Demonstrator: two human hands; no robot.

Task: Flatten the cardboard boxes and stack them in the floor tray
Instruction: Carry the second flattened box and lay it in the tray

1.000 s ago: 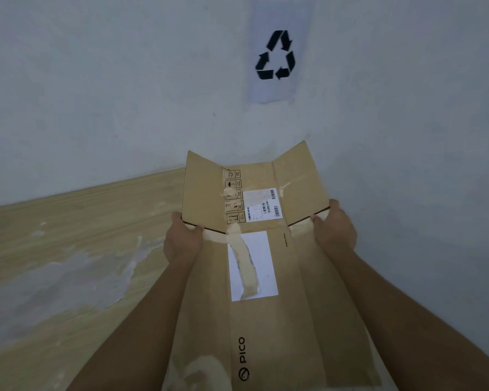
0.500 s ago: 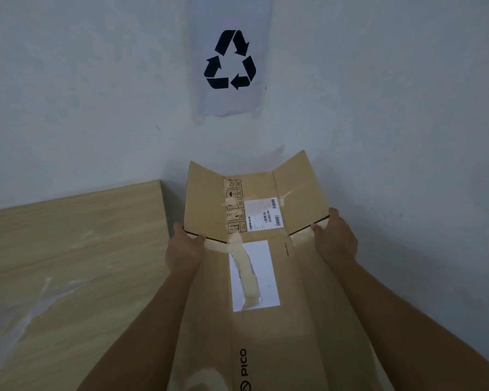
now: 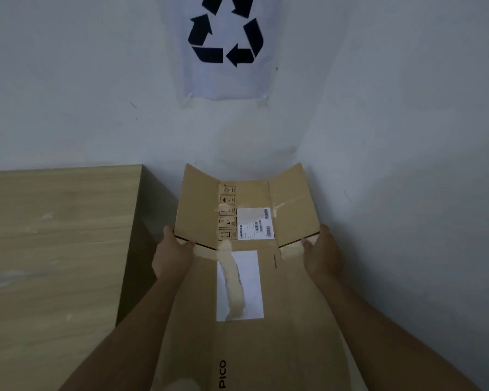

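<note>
We hold a flattened cardboard box (image 3: 254, 277) out in front of us with both bare hands. Our left hand (image 3: 171, 256) clamps the box's left edge, thumb lying on the top face and fingers curled out of sight beneath. Our right hand (image 3: 323, 256) clamps the right edge the same way, thumb on top near a strip of old tape. Both grips sit level with each other, at the slits where the far flaps begin.

The box lies long and nearly flat, running from the bottom of the view away from us. Its far end folds gently upward at both outer flaps, forming a shallow trough. On the top face we see a white shipping label (image 3: 255, 223) with barcodes, a column of small handling symbols beside it, a larger white sheet (image 3: 249, 286) crossed by a peeling band of pale tape, and the word PICO printed near us.

To the left stands a light wooden table (image 3: 54, 249), just beside the box but not touching it. Ahead, the far flaps come close to a pale wall (image 3: 407, 108). Taped on that wall, above the box, is a paper recycling sign (image 3: 226, 46) with three black arrows.
</note>
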